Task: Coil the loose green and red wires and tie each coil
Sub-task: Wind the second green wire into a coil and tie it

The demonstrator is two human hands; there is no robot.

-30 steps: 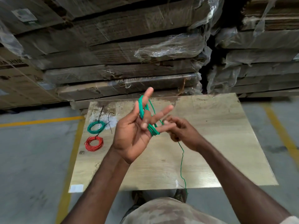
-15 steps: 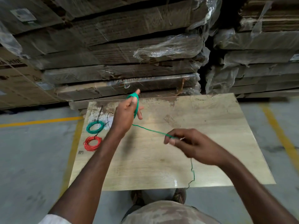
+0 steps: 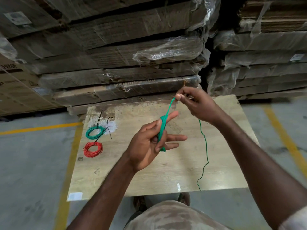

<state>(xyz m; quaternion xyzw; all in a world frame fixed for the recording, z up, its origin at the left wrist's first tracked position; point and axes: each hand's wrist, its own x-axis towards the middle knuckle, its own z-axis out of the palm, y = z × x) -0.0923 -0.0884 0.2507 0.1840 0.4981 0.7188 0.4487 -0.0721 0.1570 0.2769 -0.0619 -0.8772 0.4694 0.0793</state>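
Note:
A loose green wire (image 3: 162,130) is wound in several loops round the spread fingers of my left hand (image 3: 149,143), held above the middle of the wooden board (image 3: 166,171). My right hand (image 3: 194,103) is raised above and to the right, pinching the same wire between thumb and fingertips. From that pinch the free tail (image 3: 205,146) hangs down to the board's near edge. A tied green coil (image 3: 94,132) and a tied red coil (image 3: 93,149) lie on the board's left side.
Loose black ties (image 3: 108,128) lie beside the green coil. Stacks of plastic-wrapped flat cartons (image 3: 116,63) rise right behind the board. The board sits low over a grey concrete floor with yellow lines (image 3: 285,140). My shoes show under its near edge.
My right hand rose from low on the right to above the left hand, carrying the wire up. My left hand turned and came nearer, fingers spread; the hanging tail is shorter.

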